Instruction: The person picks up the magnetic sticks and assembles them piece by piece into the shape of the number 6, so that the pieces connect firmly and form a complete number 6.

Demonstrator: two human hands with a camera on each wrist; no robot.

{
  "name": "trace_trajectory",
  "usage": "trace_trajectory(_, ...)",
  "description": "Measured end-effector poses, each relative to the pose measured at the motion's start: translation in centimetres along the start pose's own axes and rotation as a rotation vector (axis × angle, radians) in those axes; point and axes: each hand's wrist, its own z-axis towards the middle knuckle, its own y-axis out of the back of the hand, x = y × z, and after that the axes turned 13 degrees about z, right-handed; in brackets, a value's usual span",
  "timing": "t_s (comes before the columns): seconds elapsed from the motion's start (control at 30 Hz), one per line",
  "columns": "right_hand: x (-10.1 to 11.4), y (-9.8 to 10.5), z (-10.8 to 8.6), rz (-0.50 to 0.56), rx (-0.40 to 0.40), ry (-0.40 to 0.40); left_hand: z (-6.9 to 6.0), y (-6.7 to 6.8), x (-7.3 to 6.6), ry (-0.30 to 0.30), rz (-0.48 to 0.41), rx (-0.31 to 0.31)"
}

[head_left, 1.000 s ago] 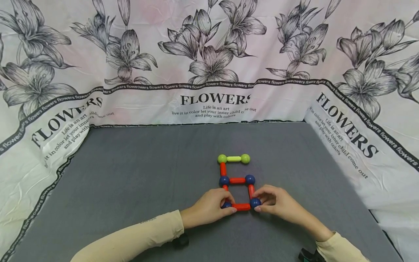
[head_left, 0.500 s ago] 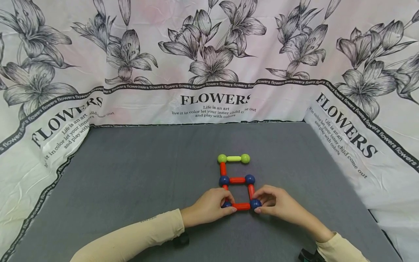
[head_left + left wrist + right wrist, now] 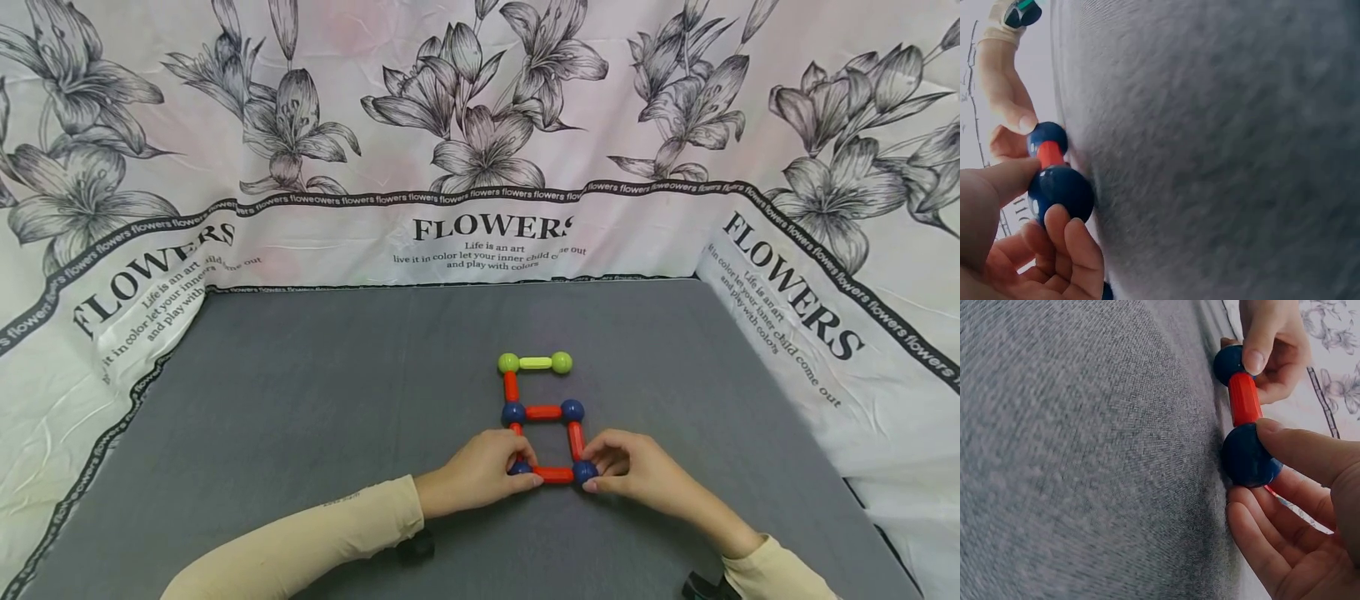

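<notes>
On the grey cloth lies a figure of magnetic rods and balls, shaped like a 6. Its lower square has red rods (image 3: 543, 412) and a blue ball at each corner. My left hand (image 3: 480, 473) pinches the lower-left blue ball (image 3: 1063, 192), its thumb at the end of the bottom red rod (image 3: 555, 475). My right hand (image 3: 643, 468) pinches the lower-right blue ball (image 3: 1249, 456) between thumb and fingers. Above the square, a red rod (image 3: 511, 387) rises to a green ball (image 3: 508, 362), joined by a light green rod (image 3: 536, 363) to another green ball (image 3: 562, 362).
The grey table surface (image 3: 337, 375) spreads around the figure. A white curtain (image 3: 315, 237) printed with flowers and lettering hangs at the back and both sides. Dark devices sit beneath the left wrist (image 3: 416, 547) and the right wrist (image 3: 705, 586).
The lower-right blue ball has shifted slightly toward the person, with my right fingers still on it. My left hand stays nearly in place at the lower-left ball.
</notes>
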Motion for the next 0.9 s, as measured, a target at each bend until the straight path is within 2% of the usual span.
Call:
trace_trajectory(0.1, 0.1, 0.1, 0.0, 0.006, 0.005, 0.000, 0.4, 0.6, -0.1, -0.009, 0.003, 0.017)
trace_trajectory(0.17, 0.1, 0.1, 0.0, 0.014, 0.008, -0.006, 0.8, 1.1, -0.2, -0.044, 0.007, 0.021)
trace_trajectory(0.27, 0.3, 0.3, 0.0, 0.024, 0.012, -0.017, 1.9, 1.9, -0.2, -0.146, 0.046, 0.005)
trace_trajectory(0.4, 0.4, 0.3, -0.1, 0.055, 0.023, -0.036, 3.8, 2.9, -0.3, -0.287, 0.154, -0.018)
trace_trajectory(0.57, 0.1, 0.3, -0.2, 0.094, 0.025, -0.057, 6.4, 3.5, -1.0, -0.444, 0.261, -0.007)
trace_trajectory(0.67, -0.1, 0.3, -0.2, 0.112, 0.024, -0.060, 8.0, 3.4, -1.2, -0.516, 0.290, 0.013)
trace_trajectory(0.77, -0.2, 0.3, -0.3, 0.128, 0.027, -0.052, 9.2, 3.4, -1.2, -0.544, 0.292, 0.057)
trace_trajectory(0.9, -0.4, 0.4, -0.2, 0.123, 0.027, -0.069, 10.4, 3.4, -1.2, -0.549, 0.280, 0.133)
